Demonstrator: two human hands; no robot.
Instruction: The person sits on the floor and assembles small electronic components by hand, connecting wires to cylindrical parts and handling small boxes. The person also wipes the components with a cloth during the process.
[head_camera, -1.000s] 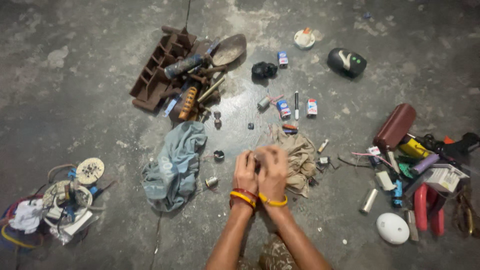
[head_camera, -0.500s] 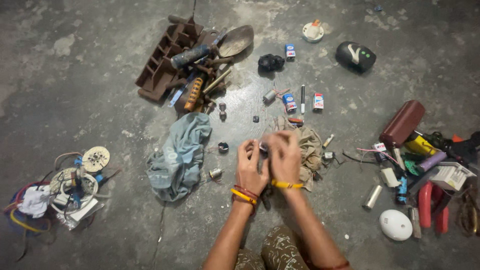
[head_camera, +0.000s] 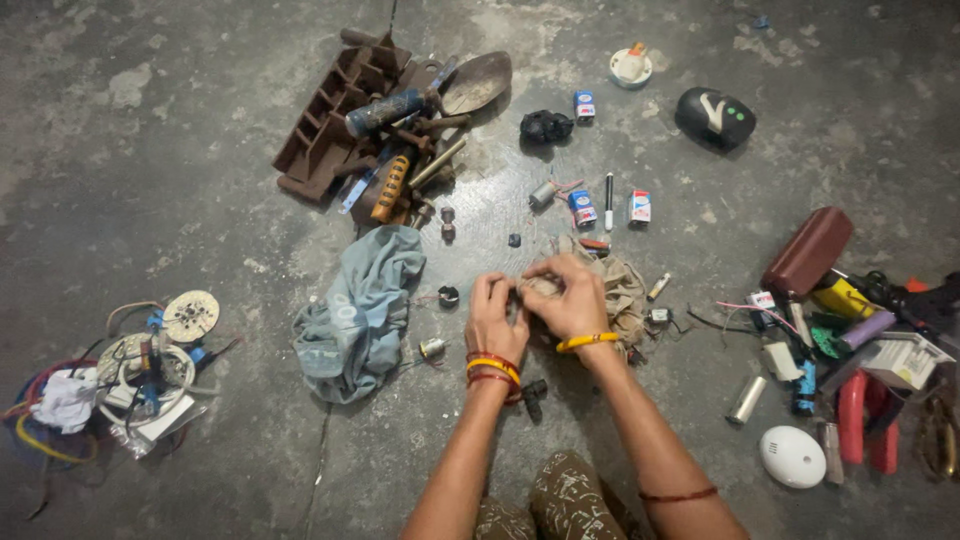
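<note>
A: Pinching together — both hands meet over the middle of the floor. Left hand (head_camera: 497, 318) and right hand (head_camera: 572, 300) have their fingers (head_camera: 540, 270) closed on a small part (head_camera: 522, 290), too tiny and hidden to name.

B: Where does it sit?

A: Held just above the tan rag (head_camera: 622, 290), beside the blue-grey cloth (head_camera: 362, 310). Looks dull, brownish, mostly covered by fingertips.

B: Risks, as you judge them?

A: A slip seems likeliest. The grip is fingertip-only, so the part could drop into the rag folds or roll among the loose bits nearby, such as the small motor (head_camera: 433, 348) and the black ring (head_camera: 448, 295). The dark, mottled concrete floor (head_camera: 180, 130) would hide it. The forearms also pass just over a black piece (head_camera: 533, 395) near the knees; a nudge could scatter it.
</note>
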